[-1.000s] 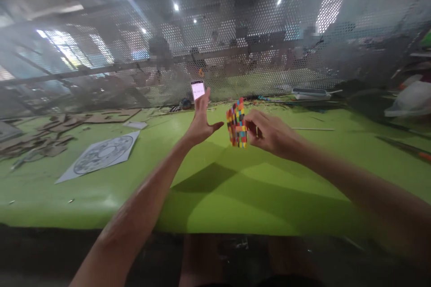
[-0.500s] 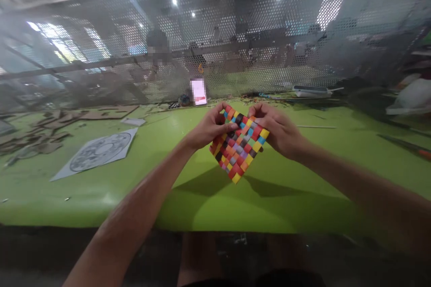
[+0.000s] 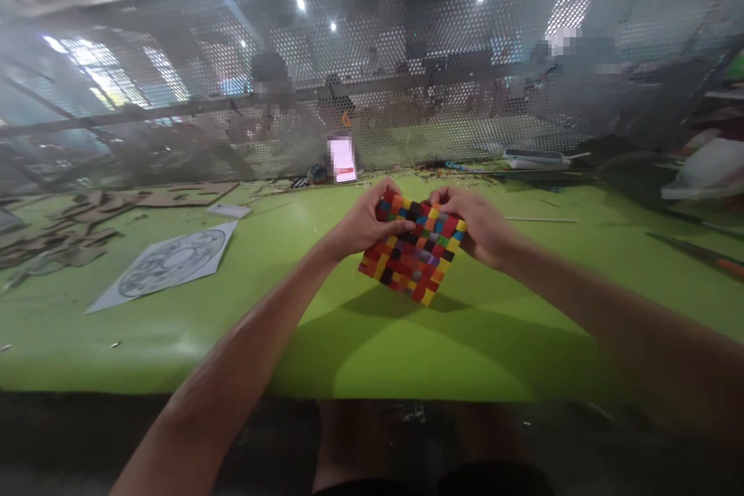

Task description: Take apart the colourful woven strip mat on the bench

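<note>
Left hand point(image 3: 369, 222) clamped on its left side, right hand point(image 3: 477, 223) on its upper right, a multicoloured woven square point(image 3: 419, 260) tilts above the bench point(image 3: 372, 360), behind its front edge, apparently mid-adjustment, the next move calling for steady fingers.

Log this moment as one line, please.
left hand: holds woven piece, thumb across front | right hand: holds its upper right | phone: upright beyond | printed sheet: on table, left

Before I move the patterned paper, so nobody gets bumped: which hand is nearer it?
Left. The left hand holds the woven piece right of the patterned paper; the right hand, at the piece's other side, is farther.
</note>
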Available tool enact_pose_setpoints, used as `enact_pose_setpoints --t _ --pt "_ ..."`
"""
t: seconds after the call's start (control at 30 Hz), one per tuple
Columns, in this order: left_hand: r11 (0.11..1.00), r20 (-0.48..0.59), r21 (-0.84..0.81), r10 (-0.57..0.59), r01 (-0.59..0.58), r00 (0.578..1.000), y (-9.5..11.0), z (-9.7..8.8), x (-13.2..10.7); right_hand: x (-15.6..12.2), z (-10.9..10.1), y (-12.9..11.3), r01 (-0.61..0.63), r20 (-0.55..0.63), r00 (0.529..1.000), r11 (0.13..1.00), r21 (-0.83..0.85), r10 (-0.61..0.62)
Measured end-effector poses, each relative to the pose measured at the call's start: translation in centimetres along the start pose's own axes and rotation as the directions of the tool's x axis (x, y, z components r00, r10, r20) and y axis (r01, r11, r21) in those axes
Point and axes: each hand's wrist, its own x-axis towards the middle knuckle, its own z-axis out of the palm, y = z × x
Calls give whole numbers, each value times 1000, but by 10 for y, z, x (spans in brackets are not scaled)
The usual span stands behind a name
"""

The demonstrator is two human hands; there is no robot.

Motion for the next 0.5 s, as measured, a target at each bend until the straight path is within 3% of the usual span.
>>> enact_pose_setpoints --t 0.1,0.2,0.3,0.5 --pt "1000 33 13 19 -19 999 -3 0 1 3 -4 0 183 -3 983 974 -131 -185" --pt "1000 38 -6 3 -3 999 -5 1 2 6 -6 1 249 16 968 947 -202 -251" --pt "1000 16 21 7 -7 1000 -5 1 2 6 -6 2 198 -5 979 962 -188 -203" --pt "1000 0 -9 -3 3 1000 -4 4 1 3 -2 7 -8 5 1000 1000 15 8"
